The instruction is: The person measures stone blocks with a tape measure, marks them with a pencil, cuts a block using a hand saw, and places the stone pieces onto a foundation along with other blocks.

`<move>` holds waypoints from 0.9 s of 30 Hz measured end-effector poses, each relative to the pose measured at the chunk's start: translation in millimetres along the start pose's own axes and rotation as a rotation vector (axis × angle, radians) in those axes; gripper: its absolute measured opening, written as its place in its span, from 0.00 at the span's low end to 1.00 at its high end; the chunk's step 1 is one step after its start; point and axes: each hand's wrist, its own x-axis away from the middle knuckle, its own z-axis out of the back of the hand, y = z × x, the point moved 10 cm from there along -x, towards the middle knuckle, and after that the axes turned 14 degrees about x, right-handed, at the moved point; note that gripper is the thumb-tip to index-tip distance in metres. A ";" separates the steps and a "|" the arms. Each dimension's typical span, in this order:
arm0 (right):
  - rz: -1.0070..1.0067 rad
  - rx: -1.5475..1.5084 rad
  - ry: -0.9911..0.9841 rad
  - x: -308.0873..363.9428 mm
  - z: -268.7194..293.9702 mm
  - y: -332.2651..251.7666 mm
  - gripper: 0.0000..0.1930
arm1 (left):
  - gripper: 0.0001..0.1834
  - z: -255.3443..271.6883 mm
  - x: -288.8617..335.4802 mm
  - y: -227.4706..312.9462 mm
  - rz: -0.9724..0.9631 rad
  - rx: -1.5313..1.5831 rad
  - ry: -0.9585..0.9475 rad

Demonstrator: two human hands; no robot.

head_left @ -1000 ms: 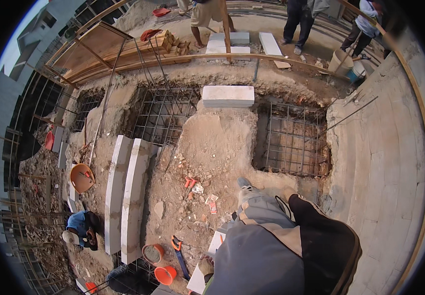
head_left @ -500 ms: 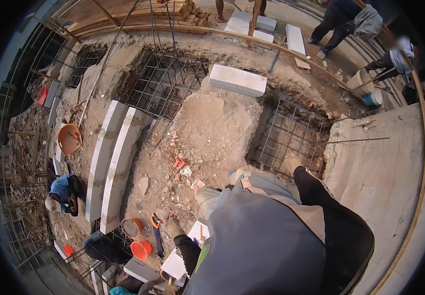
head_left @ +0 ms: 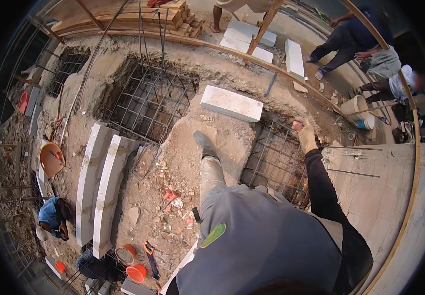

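My right hand (head_left: 305, 135), in a pale work glove with bare fingertips, is stretched forward over a pit with a rebar grid (head_left: 276, 157). Its fingers are curled in, and I see nothing between them. Just ahead and to the left of it, a white rectangular block (head_left: 232, 103) lies on the pit's edge. My left hand is hidden; only a bit of dark sleeve (head_left: 171, 287) shows at the lower edge. My booted foot (head_left: 204, 142) is on the packed soil before the white block.
Two long white block rows (head_left: 105, 196) run along the left. Orange buckets (head_left: 136, 273) and a handsaw (head_left: 151, 258) lie at lower left. A second rebar pit (head_left: 148, 101) has upright bars. A wooden rail (head_left: 311, 81) crosses ahead; people stand beyond it. A crouching person (head_left: 52, 216) is far left.
My right hand has risen and moved forward from low over the pit. My left gloved hand has gone out of sight. A leg has stepped forward, and the view has shifted.
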 end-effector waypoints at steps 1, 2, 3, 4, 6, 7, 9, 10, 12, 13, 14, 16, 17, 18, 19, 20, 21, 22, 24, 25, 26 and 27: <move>0.027 0.016 0.006 -21.5 -10.2 -26.4 0.16 | 0.12 -23.4 -16.9 23.2 0.000 -0.008 -0.011; -0.006 -0.013 -0.030 -44.3 -28.0 -34.2 0.17 | 0.11 -41.0 -35.3 51.2 -0.007 -0.014 -0.014; -0.025 0.060 -0.059 -54.7 -47.2 -53.7 0.17 | 0.11 -46.8 -46.7 82.1 -0.027 -0.005 0.003; -0.017 0.094 -0.103 -80.2 -66.3 -68.7 0.16 | 0.10 -61.1 -69.8 117.5 -0.053 -0.011 0.006; -0.019 0.182 -0.145 -109.5 -77.5 -73.8 0.15 | 0.09 -86.2 -103.9 196.4 -0.120 -0.018 0.001; -0.011 0.227 -0.139 -121.9 -72.0 -71.7 0.15 | 0.08 -105.8 -125.8 234.9 -0.160 -0.015 -0.007; -0.061 0.184 -0.142 -142.4 -72.7 -47.9 0.12 | 0.07 -125.1 -146.9 321.8 -0.256 0.016 0.006; -0.119 0.103 -0.138 -154.9 -72.1 -17.6 0.11 | 0.07 -134.2 -157.2 366.7 -0.310 0.038 0.023; -0.176 -0.043 -0.198 -186.3 -69.5 42.4 0.08 | 0.08 -160.1 -175.6 452.9 -0.407 0.100 0.085; -0.247 0.039 -0.197 -192.9 -77.4 40.0 0.08 | 0.10 -167.6 -179.6 497.4 -0.461 0.130 0.137; -0.314 0.125 -0.194 -196.0 -87.0 20.9 0.07 | 0.13 -180.7 -188.8 538.5 -0.511 0.039 0.137; -0.318 0.284 -0.165 -231.1 -80.4 20.7 0.05 | 0.17 -236.2 -221.5 601.1 -0.621 -0.094 0.087; -0.301 0.321 -0.163 -257.6 -82.3 17.9 0.07 | 0.19 -265.0 -234.4 624.9 -0.689 -0.134 0.068; -0.288 0.363 -0.160 -286.6 -86.4 1.5 0.08 | 0.20 -302.9 -240.3 643.9 -0.691 -0.179 0.066; -0.284 0.410 -0.161 -312.5 -90.0 -16.8 0.10 | 0.21 -344.7 -233.7 658.6 -0.682 -0.229 0.065; -0.295 0.329 -0.145 -337.9 -106.0 -56.9 0.10 | 0.22 -379.6 -230.1 665.7 -0.674 -0.270 0.067; -0.163 0.427 -0.148 -377.3 -114.3 -84.3 0.12 | 0.22 -413.3 -234.5 664.2 -0.672 -0.269 0.061; -0.026 0.522 -0.160 -420.0 -126.9 -109.7 0.15 | 0.22 -446.3 -241.4 661.1 -0.671 -0.267 0.061; 0.038 0.515 -0.227 -509.9 -181.8 -179.6 0.19 | 0.23 -507.7 -272.9 642.1 -0.642 -0.184 0.065; 0.173 0.562 -0.231 -577.4 -202.1 -174.4 0.21 | 0.23 -536.1 -288.6 619.3 -0.586 -0.173 0.078; 0.250 0.604 -0.268 -651.3 -241.8 -164.9 0.22 | 0.23 -559.3 -301.6 601.2 -0.537 -0.172 0.122; 0.330 0.643 -0.294 -722.0 -278.9 -157.6 0.23 | 0.23 -601.1 -324.3 590.4 -0.506 -0.151 0.165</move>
